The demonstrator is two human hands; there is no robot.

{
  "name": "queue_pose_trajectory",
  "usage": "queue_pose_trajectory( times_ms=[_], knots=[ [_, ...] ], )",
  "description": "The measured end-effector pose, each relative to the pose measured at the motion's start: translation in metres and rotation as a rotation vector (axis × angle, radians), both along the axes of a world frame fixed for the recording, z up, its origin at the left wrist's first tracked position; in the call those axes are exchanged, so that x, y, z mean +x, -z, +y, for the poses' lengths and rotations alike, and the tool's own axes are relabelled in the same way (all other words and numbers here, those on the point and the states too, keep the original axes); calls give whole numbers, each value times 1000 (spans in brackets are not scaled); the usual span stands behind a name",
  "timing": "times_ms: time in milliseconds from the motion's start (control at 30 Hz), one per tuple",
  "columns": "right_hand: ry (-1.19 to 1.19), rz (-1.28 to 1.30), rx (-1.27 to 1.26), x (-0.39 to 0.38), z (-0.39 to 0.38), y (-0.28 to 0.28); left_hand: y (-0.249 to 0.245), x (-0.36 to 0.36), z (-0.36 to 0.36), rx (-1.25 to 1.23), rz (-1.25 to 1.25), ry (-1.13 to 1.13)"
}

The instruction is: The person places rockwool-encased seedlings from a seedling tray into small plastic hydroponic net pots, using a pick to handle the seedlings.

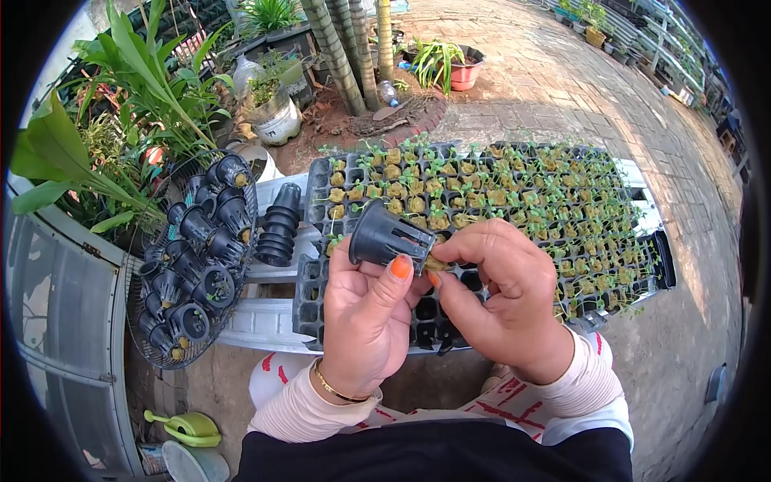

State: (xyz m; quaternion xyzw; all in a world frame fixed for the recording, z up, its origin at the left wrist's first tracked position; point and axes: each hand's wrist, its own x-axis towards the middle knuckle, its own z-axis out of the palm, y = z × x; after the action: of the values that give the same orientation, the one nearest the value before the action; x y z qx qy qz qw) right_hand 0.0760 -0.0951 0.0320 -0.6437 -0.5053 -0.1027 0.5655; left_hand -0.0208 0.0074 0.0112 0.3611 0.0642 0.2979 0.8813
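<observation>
A black net pot lies on its side in my left hand, whose thumb and fingers wrap round it. My right hand pinches a yellow-brown plug at the narrow end of the pot. Beneath both hands is a black seedling tray with small green seedlings in yellow-brown plugs; some cells near the front edge hold no plug. Left of the tray stands a stack of nested black net pots.
A wire basket full of black net pots is at the left. The tray rests on a pale slatted table. Leafy plants rise behind the basket. A green watering can sits on the ground at lower left.
</observation>
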Motion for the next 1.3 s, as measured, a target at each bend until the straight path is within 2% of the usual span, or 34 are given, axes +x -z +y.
queue_pose_trajectory(
  times_ms=[233,333,533,600,733,800,1000,1200,1300],
  knots=[
    [56,19,30,0,2,4,0,1,-3,6,14,-21],
    [-4,61,41,1,2,5,3,2,1,52,-5,-38],
    [-99,306,47,-1,0,9,5,3,1,83,-26,-68],
    [-146,588,42,-2,0,10,6,4,1,85,-31,-72],
    [-216,753,99,-4,3,17,11,5,1,145,-40,-115],
    [-368,1004,242,-7,5,17,10,5,1,158,-37,-115],
    [-429,976,306,-5,6,19,8,5,0,185,-27,-122],
    [-385,855,255,-4,5,22,9,5,1,179,-22,-126],
    [-382,890,269,-4,5,20,10,4,2,214,-4,-131]
  ],
)
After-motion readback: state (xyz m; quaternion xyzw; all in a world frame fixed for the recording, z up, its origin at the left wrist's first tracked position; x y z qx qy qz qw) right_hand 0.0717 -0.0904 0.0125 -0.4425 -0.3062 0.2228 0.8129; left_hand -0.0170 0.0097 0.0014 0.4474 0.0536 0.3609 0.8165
